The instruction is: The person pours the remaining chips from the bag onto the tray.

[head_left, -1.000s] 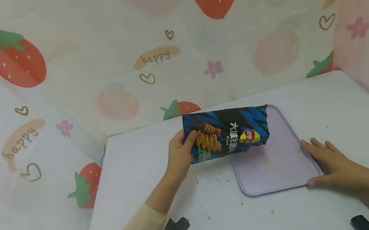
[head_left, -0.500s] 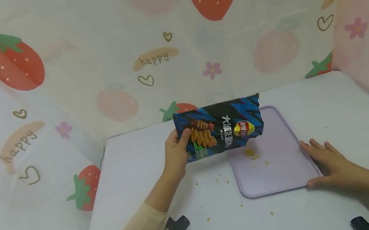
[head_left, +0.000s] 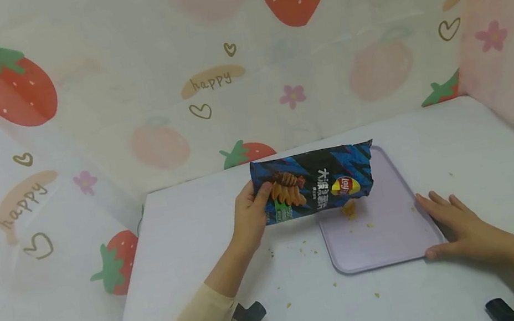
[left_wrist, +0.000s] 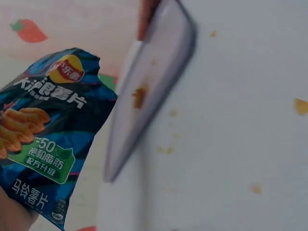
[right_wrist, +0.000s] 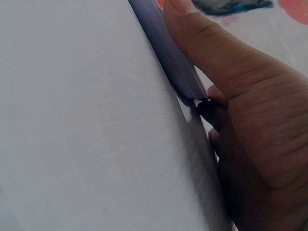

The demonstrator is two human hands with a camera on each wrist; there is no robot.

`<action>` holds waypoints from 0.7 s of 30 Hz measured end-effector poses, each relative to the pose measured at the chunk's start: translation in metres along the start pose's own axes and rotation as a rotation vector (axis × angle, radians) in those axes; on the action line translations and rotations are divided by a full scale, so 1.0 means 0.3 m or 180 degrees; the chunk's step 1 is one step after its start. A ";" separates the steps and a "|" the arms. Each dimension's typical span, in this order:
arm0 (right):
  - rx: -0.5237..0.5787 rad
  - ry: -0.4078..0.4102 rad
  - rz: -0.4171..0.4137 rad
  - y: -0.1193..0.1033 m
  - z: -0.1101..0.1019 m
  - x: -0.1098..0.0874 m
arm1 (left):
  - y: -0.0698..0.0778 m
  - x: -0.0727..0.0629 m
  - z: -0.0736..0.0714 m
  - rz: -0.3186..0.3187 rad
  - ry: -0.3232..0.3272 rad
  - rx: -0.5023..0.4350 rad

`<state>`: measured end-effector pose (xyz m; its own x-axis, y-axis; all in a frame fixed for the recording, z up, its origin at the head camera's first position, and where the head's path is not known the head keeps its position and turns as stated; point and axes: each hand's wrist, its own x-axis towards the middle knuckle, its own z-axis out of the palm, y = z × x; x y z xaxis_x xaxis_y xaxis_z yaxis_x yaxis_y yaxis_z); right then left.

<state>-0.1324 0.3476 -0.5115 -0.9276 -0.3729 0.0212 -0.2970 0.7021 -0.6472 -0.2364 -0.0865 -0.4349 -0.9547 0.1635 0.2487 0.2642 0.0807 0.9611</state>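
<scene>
My left hand point(head_left: 249, 215) pinches a blue-and-black bag of potato chips point(head_left: 313, 182) by one end, thumb on its printed front. The bag lies sideways above a pale purple tray point(head_left: 387, 246), its torn far end over the tray's back left part. A few chip pieces point(head_left: 348, 210) show on the tray just under the bag, with smaller crumbs nearby. In the left wrist view the bag point(left_wrist: 53, 120) fills the left side. My right hand point(head_left: 472, 233) rests at the tray's near right corner, thumb at the front rim and fingers fairly straight along the side.
Several yellow crumbs point(head_left: 377, 295) are scattered over the white table point(head_left: 192, 260) left of and in front of the tray. Behind and to both sides hang strawberry-printed cloths point(head_left: 145, 60). A dark curved wrist mount point(head_left: 250, 314) sticks out beside the left sleeve.
The bag tilted up and left half a second ago, showing chips on the tray; now it has swung back level and rightward, partly covering them. The right hand stays at the tray.
</scene>
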 end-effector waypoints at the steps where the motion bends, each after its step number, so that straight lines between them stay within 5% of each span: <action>1: 0.0015 -0.0013 0.0017 0.000 0.001 -0.002 | 0.005 0.007 -0.003 0.0073 0.0007 -0.0073; 8: 0.0052 0.0043 -0.0048 -0.006 0.006 -0.008 | 0.000 0.039 -0.022 -0.0212 0.0077 -0.0246; 12: 0.0040 0.0018 -0.0022 -0.005 0.007 -0.008 | -0.003 0.055 -0.031 -0.0015 0.0265 -0.0369; 18: -0.0047 0.0064 -0.0073 -0.001 -0.004 -0.008 | -0.051 0.063 -0.016 -0.0101 -0.0028 -0.0051; 21: -0.0032 0.0065 -0.0091 -0.002 -0.009 -0.009 | -0.049 0.059 -0.015 -0.0075 0.0046 -0.0021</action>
<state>-0.1303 0.3497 -0.5091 -0.9231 -0.3805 0.0552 -0.3257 0.6974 -0.6384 -0.2577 -0.0893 -0.4442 -0.9625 0.1474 0.2277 0.2408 0.0780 0.9674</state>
